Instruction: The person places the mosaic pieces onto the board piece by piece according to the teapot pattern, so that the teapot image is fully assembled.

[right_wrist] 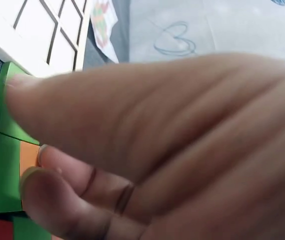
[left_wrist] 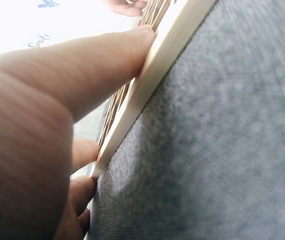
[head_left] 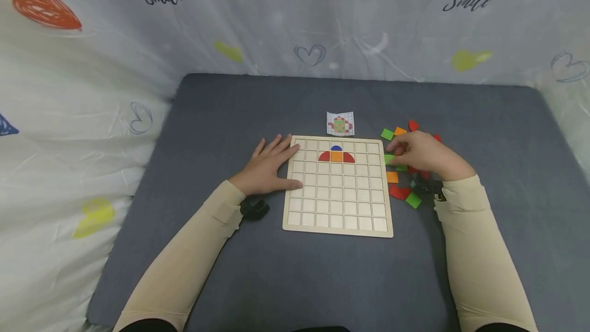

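Note:
A wooden grid board lies on the grey table. Spread along its left edge is my left hand, with the thumb and a fingertip on the rim. Near the board's top sit a blue half-round piece, an orange square and a red curved piece on each side of it. My right hand is over loose pieces beside the right edge. In the right wrist view its thumb overlaps a green square by the rim, the other fingertips apart from the thumb, near an orange piece.
A small picture card lies just beyond the board's far edge. Loose pieces spread right of the board, among them a green square, an orange square, a red piece and another green square. A printed curtain hangs behind.

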The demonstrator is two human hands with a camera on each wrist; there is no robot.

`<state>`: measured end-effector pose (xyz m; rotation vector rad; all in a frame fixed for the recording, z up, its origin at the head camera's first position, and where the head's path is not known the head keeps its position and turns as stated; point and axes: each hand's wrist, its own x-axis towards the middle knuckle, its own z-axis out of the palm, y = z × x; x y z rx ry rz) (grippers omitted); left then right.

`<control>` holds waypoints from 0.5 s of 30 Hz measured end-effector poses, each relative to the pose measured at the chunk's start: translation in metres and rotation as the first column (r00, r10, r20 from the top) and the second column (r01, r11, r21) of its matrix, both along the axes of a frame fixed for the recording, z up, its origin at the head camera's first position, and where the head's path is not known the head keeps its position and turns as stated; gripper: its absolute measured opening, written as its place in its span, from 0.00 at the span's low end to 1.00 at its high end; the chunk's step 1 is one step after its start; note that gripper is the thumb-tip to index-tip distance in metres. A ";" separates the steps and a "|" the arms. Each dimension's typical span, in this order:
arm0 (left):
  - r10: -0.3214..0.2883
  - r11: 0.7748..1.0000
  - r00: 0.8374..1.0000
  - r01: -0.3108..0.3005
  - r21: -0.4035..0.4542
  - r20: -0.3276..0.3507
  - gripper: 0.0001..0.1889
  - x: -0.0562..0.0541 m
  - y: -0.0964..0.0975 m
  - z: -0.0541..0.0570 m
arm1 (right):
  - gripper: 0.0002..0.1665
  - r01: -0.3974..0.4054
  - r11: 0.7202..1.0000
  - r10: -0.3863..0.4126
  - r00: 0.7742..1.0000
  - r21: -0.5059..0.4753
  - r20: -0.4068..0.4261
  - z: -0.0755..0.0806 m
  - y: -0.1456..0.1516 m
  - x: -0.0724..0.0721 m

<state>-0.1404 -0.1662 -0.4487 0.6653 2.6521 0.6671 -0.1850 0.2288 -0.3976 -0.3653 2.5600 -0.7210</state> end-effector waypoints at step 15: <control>-0.003 1.000 1.000 0.003 -0.008 0.006 0.55 0.001 0.002 0.002 | 0.17 -0.009 1.000 0.008 0.998 -0.017 -0.066 -0.013 0.006 0.007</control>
